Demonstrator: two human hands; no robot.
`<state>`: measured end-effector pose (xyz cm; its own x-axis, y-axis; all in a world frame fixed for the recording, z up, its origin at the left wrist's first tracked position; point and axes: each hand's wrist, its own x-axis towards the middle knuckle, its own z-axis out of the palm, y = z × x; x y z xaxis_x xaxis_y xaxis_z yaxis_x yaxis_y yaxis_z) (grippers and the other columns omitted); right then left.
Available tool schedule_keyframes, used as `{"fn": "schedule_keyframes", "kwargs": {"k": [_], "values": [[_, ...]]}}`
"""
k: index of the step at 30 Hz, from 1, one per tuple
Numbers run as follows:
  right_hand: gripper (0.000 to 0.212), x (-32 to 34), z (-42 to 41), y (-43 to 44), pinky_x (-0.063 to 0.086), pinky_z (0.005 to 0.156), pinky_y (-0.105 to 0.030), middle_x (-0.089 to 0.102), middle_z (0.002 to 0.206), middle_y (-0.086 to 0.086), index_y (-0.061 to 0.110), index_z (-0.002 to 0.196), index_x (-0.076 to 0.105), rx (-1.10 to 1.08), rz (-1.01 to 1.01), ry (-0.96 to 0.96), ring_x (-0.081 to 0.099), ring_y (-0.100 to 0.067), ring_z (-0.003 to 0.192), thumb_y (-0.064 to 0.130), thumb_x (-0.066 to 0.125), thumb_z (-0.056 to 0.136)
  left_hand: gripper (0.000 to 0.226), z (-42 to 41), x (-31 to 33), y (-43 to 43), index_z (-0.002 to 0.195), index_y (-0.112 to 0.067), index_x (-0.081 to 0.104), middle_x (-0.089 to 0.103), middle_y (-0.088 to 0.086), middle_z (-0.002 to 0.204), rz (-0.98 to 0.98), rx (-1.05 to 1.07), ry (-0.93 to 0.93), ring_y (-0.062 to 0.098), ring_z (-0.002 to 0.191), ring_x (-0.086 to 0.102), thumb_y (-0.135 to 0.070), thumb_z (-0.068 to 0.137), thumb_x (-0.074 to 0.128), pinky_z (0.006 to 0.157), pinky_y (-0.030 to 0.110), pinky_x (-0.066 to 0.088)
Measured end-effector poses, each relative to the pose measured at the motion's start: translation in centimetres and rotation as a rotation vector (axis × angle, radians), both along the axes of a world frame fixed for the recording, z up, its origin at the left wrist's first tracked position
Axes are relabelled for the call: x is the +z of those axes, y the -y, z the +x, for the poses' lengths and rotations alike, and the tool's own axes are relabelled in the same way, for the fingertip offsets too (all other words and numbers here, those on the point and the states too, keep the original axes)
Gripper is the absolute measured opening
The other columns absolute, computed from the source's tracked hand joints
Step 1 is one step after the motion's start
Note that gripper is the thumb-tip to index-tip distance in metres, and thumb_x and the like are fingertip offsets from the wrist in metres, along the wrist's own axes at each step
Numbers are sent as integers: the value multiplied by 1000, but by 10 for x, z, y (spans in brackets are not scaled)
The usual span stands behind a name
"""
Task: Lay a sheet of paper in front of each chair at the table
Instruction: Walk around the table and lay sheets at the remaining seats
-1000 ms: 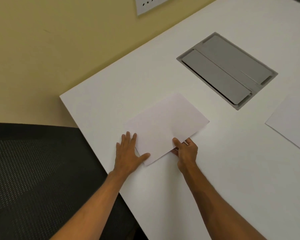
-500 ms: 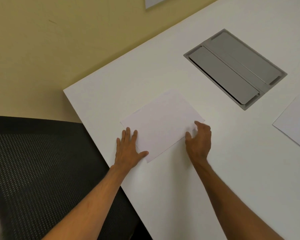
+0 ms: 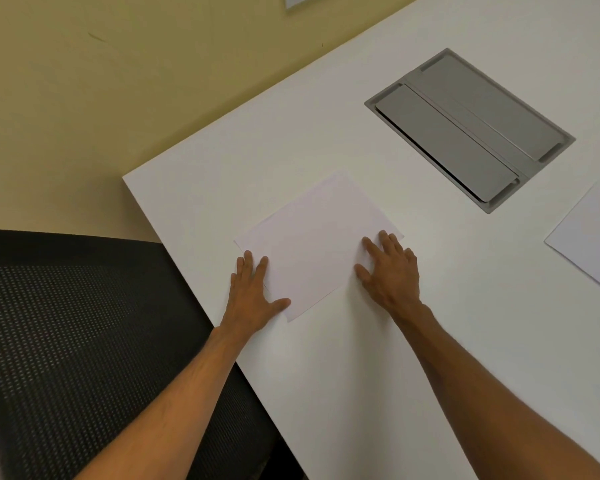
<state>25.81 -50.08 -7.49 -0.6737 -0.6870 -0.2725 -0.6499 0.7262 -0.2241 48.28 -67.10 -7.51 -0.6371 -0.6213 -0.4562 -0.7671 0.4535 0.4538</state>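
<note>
Both hands, left hand [image 3: 253, 294] & right hand [image 3: 390, 271], flat on sheet [image 3: 316, 244] by chair [image 3: 84, 341].

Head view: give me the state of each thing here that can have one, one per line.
sheet of paper: flat on the table, both hands on it
second sheet: flat, partly out of frame
left hand: open, flat on the sheet's near-left edge
right hand: open, fingers spread on the sheet's right corner
cable hatch: lids shut
mesh chair: beside the table's edge

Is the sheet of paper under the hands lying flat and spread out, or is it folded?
Spread flat. The sheet lies on the white table with no crease visible, and both palms press down on its near corners.
</note>
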Motion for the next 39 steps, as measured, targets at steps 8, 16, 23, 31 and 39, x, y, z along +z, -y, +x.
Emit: {"fn": "schedule_keyframes", "kwargs": {"k": [8, 16, 23, 31, 39], "values": [[62, -1, 2, -2, 20, 119, -52, 22, 166, -7, 27, 154, 34, 5, 25, -22, 18, -26, 153, 51, 46, 98, 106, 0, -1, 1, 163, -19, 3, -18, 8, 170, 10, 10, 5, 24, 157, -17, -48, 88, 73, 128, 43, -3], [65, 8, 9, -10, 15, 122, -53, 20, 167, -6, 24, 155, 33, -49, -35, -19, 13, -25, 155, 55, 42, 98, 101, 4, 6, -1, 163, -18, 3, -13, 6, 171, -38, 59, -13, 24, 158, -13, -58, 92, 62, 128, 45, -1], [67, 31, 19, -28, 11, 123, -50, 16, 168, -6, 23, 158, 28, -89, -50, -35, 9, -23, 156, 56, 37, 100, 93, -4, 35, -18, 163, -16, 4, -15, 5, 171, -123, -35, -41, 23, 158, -15, -60, 96, 52, 128, 46, -4], [67, 80, 55, -79, 5, 125, -46, 11, 169, -5, 22, 160, 22, -190, -126, -68, 5, -22, 157, 54, 35, 102, 89, -19, 86, -71, 163, -18, 1, -15, 5, 170, -280, -318, -196, 22, 157, -16, -68, 97, 33, 128, 47, -5], [71, 123, 110, -164, -3, 124, -48, -7, 169, -1, 28, 161, 7, -353, -121, -175, -9, -21, 155, 62, 23, 102, 82, -25, 146, -146, 159, -27, -11, -17, 3, 169, -379, -641, -271, 22, 156, -17, -72, 94, 9, 127, 52, -1]]}}
